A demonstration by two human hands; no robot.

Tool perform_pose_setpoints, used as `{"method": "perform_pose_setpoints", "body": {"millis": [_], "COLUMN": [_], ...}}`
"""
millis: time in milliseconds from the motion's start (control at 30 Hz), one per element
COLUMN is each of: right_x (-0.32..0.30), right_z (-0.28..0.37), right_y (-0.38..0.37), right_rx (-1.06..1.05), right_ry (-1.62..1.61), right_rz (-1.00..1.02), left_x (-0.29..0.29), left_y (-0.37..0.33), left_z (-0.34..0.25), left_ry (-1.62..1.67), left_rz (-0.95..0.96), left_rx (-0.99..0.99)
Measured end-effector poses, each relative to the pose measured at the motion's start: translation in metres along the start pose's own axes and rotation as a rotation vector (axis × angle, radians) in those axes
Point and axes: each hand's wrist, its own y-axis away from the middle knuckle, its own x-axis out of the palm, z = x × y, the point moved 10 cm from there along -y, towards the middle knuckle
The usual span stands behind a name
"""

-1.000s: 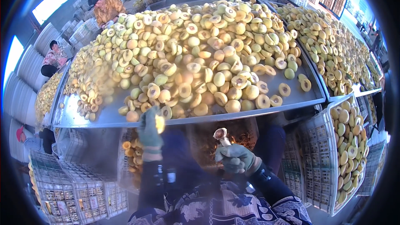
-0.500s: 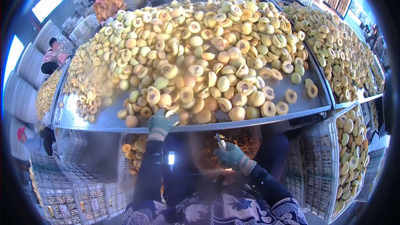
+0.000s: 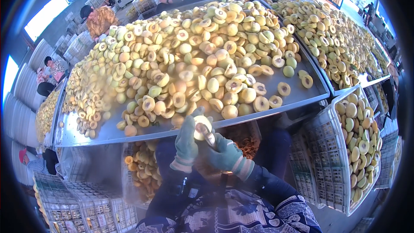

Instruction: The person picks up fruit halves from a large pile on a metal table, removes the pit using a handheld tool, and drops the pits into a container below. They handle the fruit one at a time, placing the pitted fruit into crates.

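Note:
Near the table's front edge, my gloved left hand (image 3: 185, 144) grips a yellow peach half (image 3: 202, 126), cut face toward me. My gloved right hand (image 3: 226, 153) is closed round a short metal hand tool (image 3: 210, 139), its tip against the fruit's centre. Motion blur and fingers hide the tool's exact shape. Behind my hands, a large heap of halved peaches (image 3: 172, 60) covers much of the metal table (image 3: 306, 103). Many halves show brown centres.
Below the table edge stand a crate of brownish scraps (image 3: 249, 146) and several peach halves (image 3: 144, 168) in another container. A white crate (image 3: 321, 151) of halves stands at right, stacked crates (image 3: 86, 203) at left. Co-workers (image 3: 101, 19) sit round the far and left sides.
My left hand has drawn back from the heap with a peach half. My right hand has come up and left, bringing the tool to the fruit. The view has shifted slightly.

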Motion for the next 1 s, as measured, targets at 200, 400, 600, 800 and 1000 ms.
{"method": "perform_pose_setpoints", "body": {"millis": [200,400,600,800,1000], "right_x": [-0.006,-0.004,-0.004,0.008,-0.009], "right_z": [0.001,0.010,-0.020,-0.023,0.000], "right_y": [0.013,0.018,0.012,0.018,0.018], "right_rx": [-0.067,-0.044,-0.035,0.014,0.029], "right_ry": [-0.126,0.008,0.177,-0.052,0.398], "right_rz": [-0.066,-0.003,0.122,0.222,0.116], "left_x": [0.014,0.016,0.015,0.023,0.027], "left_y": [0.014,0.022,0.022,0.026,0.027], "left_z": [-0.001,-0.004,0.002,0.004,-0.009], "left_ry": [0.049,-0.024,-0.122,-0.097,0.018], "left_rz": [-0.061,0.009,0.060,0.041,-0.004], "left_rx": [0.065,0.107,0.049,-0.020,0.203]}}
